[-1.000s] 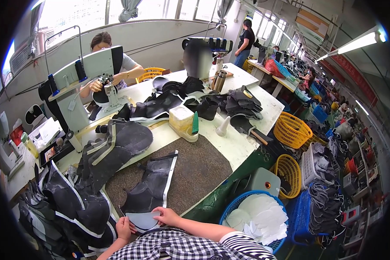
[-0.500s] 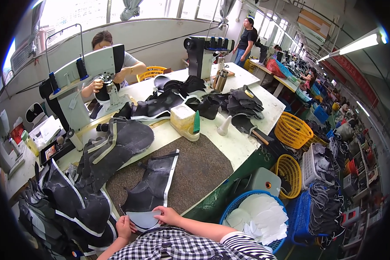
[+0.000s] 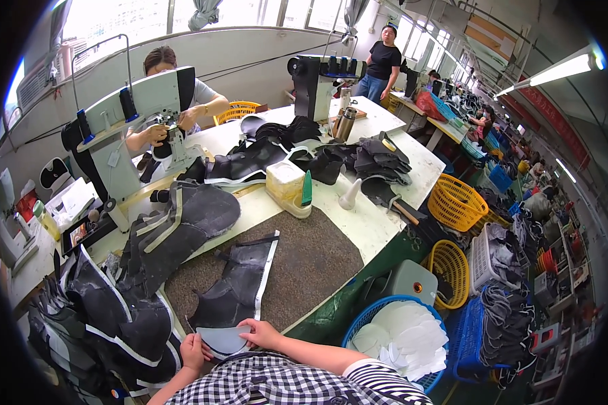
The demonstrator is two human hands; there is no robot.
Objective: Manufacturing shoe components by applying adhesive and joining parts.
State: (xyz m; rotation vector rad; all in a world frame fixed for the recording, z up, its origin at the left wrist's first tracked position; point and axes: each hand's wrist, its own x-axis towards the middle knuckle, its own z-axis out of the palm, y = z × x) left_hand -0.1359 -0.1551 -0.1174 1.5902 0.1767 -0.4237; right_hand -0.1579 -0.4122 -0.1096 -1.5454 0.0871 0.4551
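A smooth grey curved piece (image 3: 221, 339) is pinched at both ends, close to my checked apron. My left hand (image 3: 193, 354) has its left end and my right hand (image 3: 259, 335) its right end, fingers closed. The piece lies over the near end of a black shoe-upper-like piece (image 3: 240, 283) with a white strip along its right edge. That black piece rests flat on a dark speckled mat (image 3: 321, 260). What lies directly under the grey piece is partly hidden.
Black pieces with white edging (image 3: 138, 324) heap at the left. A pale block in a holder (image 3: 285, 183) and a white cone (image 3: 350, 196) stand beyond the mat. A co-worker sits at a sewing machine (image 3: 132, 128). A blue basket of white pieces (image 3: 402, 331) is at the right.
My hands and the grey piece have barely moved. Across the table, the seated co-worker's hands shifted at the machine. A standing person in black has turned toward this side.
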